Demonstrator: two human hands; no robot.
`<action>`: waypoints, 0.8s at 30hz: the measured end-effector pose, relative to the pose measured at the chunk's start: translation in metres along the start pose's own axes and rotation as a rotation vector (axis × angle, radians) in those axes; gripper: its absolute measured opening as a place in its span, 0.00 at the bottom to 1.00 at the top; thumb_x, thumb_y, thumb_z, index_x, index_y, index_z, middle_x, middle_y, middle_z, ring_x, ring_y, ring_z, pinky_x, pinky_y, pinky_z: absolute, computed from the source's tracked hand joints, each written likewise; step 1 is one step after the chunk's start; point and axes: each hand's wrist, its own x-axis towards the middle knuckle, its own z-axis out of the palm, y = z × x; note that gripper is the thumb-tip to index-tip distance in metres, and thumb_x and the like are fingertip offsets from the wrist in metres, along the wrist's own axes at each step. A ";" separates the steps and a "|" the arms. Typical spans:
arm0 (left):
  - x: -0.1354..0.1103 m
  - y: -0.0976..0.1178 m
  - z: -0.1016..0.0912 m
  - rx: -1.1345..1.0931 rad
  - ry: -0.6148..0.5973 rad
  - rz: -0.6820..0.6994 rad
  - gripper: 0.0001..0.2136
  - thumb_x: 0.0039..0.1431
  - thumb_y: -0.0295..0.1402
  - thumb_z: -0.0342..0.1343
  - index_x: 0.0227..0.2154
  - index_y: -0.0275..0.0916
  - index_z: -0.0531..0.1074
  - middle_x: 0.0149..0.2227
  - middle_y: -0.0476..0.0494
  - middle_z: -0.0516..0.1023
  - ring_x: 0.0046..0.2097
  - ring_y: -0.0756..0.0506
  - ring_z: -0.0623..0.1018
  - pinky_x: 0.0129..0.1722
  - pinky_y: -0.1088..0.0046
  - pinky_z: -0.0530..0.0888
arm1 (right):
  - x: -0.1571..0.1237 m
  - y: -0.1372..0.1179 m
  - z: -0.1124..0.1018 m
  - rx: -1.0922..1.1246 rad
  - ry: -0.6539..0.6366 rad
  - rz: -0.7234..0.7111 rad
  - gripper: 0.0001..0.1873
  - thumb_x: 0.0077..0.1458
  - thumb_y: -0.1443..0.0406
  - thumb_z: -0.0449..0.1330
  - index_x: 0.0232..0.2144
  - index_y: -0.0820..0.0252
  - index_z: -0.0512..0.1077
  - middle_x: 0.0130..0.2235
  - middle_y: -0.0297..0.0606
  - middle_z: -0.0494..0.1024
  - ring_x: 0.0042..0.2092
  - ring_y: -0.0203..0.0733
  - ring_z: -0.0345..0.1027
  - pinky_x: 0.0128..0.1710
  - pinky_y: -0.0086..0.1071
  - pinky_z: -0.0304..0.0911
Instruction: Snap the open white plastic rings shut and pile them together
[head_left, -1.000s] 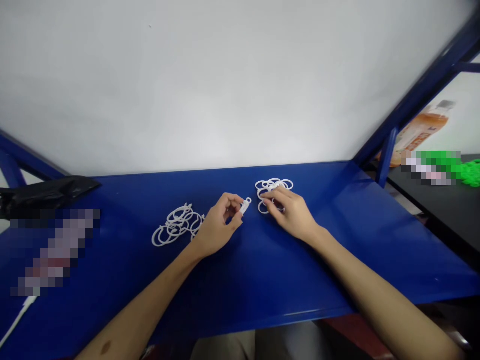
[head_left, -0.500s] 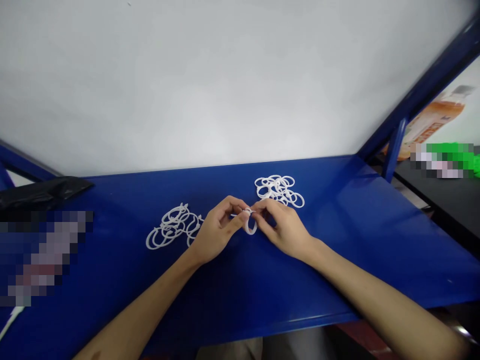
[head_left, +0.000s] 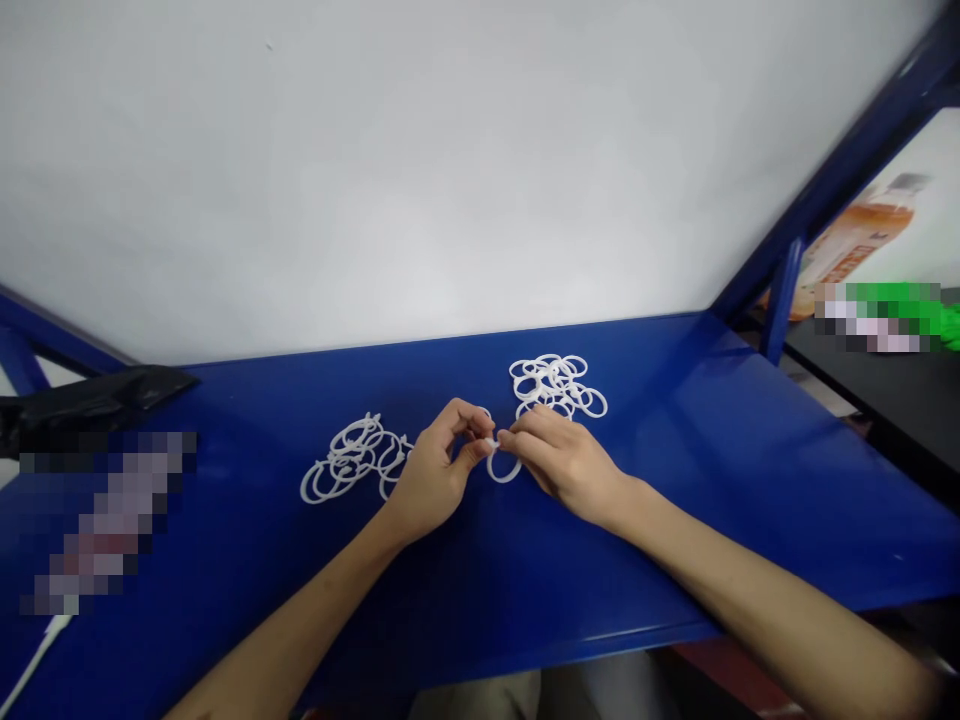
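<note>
A thin white plastic ring (head_left: 504, 481) is held upright between my two hands, its loop hanging below the fingertips. My left hand (head_left: 435, 470) pinches the top of it between thumb and fingers, where a small joint or tab partly shows. My right hand (head_left: 570, 462) has its fingers closed on the ring's upper right side, and they cover part of it. Behind my right hand lies a heap of similar white rings (head_left: 551, 376). Another loose group of white rings (head_left: 346, 462), with small knobs on them, lies left of my left hand, which hides its right edge.
Everything lies on a blue metal table (head_left: 600, 590) against a pale wall (head_left: 420, 180). A black plastic bag (head_left: 97, 400) and a white cable (head_left: 37, 655) are at the left. Beyond the right frame, a bottle with an orange label (head_left: 855, 245) stands on a dark surface.
My right hand's fingers have closed further over the ring. The ring has turned, so its loop now appears wider and rounder. The view has shifted slightly.
</note>
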 end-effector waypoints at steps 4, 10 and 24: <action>0.004 -0.005 -0.001 0.060 -0.001 0.035 0.03 0.63 0.33 0.55 0.37 0.41 0.68 0.36 0.49 0.74 0.37 0.49 0.73 0.40 0.71 0.71 | 0.002 0.001 -0.001 -0.100 -0.023 -0.045 0.14 0.69 0.70 0.47 0.41 0.63 0.72 0.33 0.42 0.75 0.33 0.40 0.63 0.31 0.32 0.61; 0.010 -0.012 -0.008 0.623 0.090 0.242 0.08 0.66 0.36 0.52 0.45 0.40 0.70 0.43 0.43 0.76 0.47 0.42 0.73 0.51 0.59 0.70 | 0.004 0.030 -0.014 -0.352 0.039 0.286 0.13 0.68 0.65 0.50 0.39 0.61 0.74 0.36 0.43 0.77 0.37 0.43 0.68 0.34 0.33 0.62; 0.007 -0.034 -0.012 0.942 -0.155 0.270 0.23 0.66 0.37 0.51 0.64 0.43 0.62 0.63 0.38 0.67 0.63 0.37 0.66 0.61 0.51 0.65 | -0.011 0.069 -0.033 -0.426 -0.083 0.786 0.08 0.59 0.64 0.56 0.37 0.59 0.74 0.34 0.41 0.78 0.30 0.41 0.70 0.27 0.32 0.57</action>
